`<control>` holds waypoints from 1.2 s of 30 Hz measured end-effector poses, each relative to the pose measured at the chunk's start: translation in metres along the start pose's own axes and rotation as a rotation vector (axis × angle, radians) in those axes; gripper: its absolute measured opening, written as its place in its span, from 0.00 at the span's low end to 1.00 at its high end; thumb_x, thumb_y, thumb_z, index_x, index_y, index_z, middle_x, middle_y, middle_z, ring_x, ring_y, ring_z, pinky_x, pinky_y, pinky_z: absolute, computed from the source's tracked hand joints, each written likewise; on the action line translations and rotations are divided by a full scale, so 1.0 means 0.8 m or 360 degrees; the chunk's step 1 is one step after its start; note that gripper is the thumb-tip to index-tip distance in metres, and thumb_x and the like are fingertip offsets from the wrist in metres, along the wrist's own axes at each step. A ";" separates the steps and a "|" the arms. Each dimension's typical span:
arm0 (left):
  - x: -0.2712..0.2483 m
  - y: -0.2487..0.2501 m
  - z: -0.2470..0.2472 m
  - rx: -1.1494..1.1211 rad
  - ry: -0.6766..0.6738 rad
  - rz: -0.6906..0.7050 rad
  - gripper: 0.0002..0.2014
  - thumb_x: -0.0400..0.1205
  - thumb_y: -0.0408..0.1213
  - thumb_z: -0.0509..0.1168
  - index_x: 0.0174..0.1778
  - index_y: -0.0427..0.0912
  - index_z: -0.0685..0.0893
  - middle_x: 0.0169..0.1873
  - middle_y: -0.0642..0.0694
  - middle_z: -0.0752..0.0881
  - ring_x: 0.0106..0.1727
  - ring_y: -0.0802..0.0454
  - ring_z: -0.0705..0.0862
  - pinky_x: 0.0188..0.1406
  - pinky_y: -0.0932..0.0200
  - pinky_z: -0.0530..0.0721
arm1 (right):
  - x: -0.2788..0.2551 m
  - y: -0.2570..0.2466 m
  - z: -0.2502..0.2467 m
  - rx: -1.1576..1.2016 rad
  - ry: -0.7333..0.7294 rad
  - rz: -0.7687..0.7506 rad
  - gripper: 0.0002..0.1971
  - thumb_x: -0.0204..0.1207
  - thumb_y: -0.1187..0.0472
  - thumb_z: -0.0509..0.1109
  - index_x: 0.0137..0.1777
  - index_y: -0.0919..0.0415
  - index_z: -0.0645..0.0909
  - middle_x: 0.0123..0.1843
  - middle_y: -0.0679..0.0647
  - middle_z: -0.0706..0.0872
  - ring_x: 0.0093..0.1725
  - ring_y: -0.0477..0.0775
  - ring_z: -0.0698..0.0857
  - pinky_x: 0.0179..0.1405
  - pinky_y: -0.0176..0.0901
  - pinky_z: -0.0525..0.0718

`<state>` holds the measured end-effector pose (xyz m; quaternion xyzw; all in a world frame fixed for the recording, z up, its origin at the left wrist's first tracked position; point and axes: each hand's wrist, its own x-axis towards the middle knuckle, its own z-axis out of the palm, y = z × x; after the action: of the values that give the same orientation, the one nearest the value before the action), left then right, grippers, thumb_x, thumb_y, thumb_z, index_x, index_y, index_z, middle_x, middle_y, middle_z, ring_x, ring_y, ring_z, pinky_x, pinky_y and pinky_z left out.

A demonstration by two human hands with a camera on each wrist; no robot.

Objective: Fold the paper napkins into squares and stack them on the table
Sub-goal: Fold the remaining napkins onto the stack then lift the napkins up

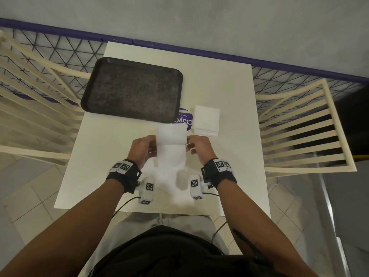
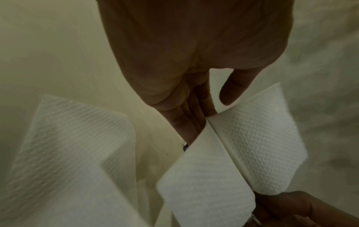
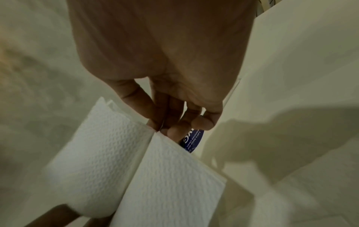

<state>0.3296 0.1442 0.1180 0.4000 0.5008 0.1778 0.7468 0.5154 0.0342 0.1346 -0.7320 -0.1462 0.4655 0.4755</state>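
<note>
A white embossed paper napkin hangs in the air above the white table, bent over along a crease between my two hands. My left hand pinches its left edge at the fold, and my right hand pinches the right edge. The left wrist view shows the napkin creased beside my left fingers. In the right wrist view the napkin folds at my right fingertips. A stack of folded square napkins lies on the table to the right, beyond my right hand.
A dark rectangular tray sits at the table's back left. A round blue sticker lies between the tray and the stack. Slatted cream chairs flank the table on both sides. More loose white napkin paper lies under my wrists.
</note>
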 end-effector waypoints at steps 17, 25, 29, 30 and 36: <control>0.010 -0.009 -0.010 0.0332 0.0040 0.0157 0.05 0.83 0.32 0.74 0.53 0.38 0.93 0.52 0.39 0.94 0.57 0.39 0.91 0.60 0.44 0.91 | 0.000 0.011 -0.001 -0.0306 -0.0091 -0.0216 0.13 0.75 0.73 0.74 0.55 0.59 0.91 0.45 0.52 0.88 0.35 0.47 0.84 0.30 0.28 0.78; 0.002 -0.003 0.001 0.0735 -0.0030 0.0418 0.03 0.84 0.35 0.72 0.46 0.44 0.91 0.46 0.44 0.93 0.49 0.45 0.90 0.48 0.49 0.93 | -0.006 0.006 0.019 -0.1005 -0.0033 -0.0380 0.11 0.72 0.40 0.77 0.52 0.38 0.86 0.54 0.37 0.86 0.56 0.45 0.80 0.60 0.53 0.67; -0.002 -0.003 0.003 0.0976 -0.0087 0.0593 0.04 0.84 0.39 0.71 0.44 0.51 0.89 0.41 0.48 0.91 0.46 0.44 0.90 0.47 0.46 0.90 | -0.013 -0.004 0.038 -0.1211 0.0042 -0.0538 0.12 0.73 0.39 0.77 0.51 0.41 0.88 0.60 0.41 0.84 0.64 0.49 0.73 0.60 0.54 0.61; -0.002 -0.004 0.001 0.1000 -0.0078 0.0625 0.04 0.84 0.39 0.71 0.44 0.52 0.89 0.40 0.49 0.91 0.45 0.44 0.89 0.47 0.46 0.90 | -0.014 -0.004 0.040 -0.1230 0.0074 -0.0551 0.11 0.72 0.39 0.77 0.50 0.42 0.89 0.60 0.41 0.84 0.63 0.50 0.73 0.59 0.54 0.61; -0.011 -0.005 -0.002 0.1132 0.0023 0.0760 0.04 0.87 0.41 0.67 0.46 0.52 0.84 0.39 0.51 0.88 0.40 0.52 0.84 0.41 0.62 0.81 | -0.009 0.004 0.028 -0.1110 0.0132 -0.0433 0.10 0.72 0.37 0.75 0.45 0.40 0.89 0.58 0.36 0.84 0.60 0.47 0.77 0.60 0.57 0.62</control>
<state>0.3240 0.1364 0.1198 0.7360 0.4295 0.1647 0.4966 0.4921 0.0405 0.1332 -0.8421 -0.3724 0.2902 0.2606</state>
